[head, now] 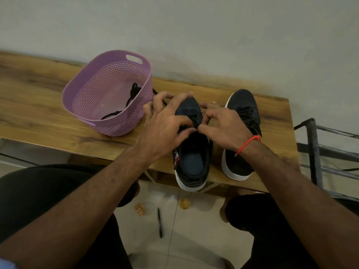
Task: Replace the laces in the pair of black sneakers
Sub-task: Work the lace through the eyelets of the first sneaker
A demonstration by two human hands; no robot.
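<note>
Two black sneakers with white soles stand side by side on a wooden table (48, 105), toes pointing far, heels at the near edge. The left sneaker (191, 162) is the one being worked; the right sneaker (242, 113) sits just beside it, laced, with its lace ends lying toward the near side.

Left hand (165, 131): fingers spread and curled over the left side and toe of the left sneaker, index tip on the toe cap, thumb and one finger brought together at the eyelet area mid-shoe. It appears to pinch the black lace (196, 121) there; the contact itself is partly hidden.

Right hand (223, 127): fingers curled, thumb and forefinger meeting the left hand's fingertips over the same eyelets, pinching the lace. A red thread (247, 143) circles this wrist.

Purple perforated basket (108, 121) stands on the table left of the shoes, close to the left hand. A loose black lace (132, 96) lies inside it, with one end trailing over the rim toward the left hand.

On the tiled floor below the near edge lies a black pen (159, 223). A dark metal frame (318, 150) stands right of the table.
</note>
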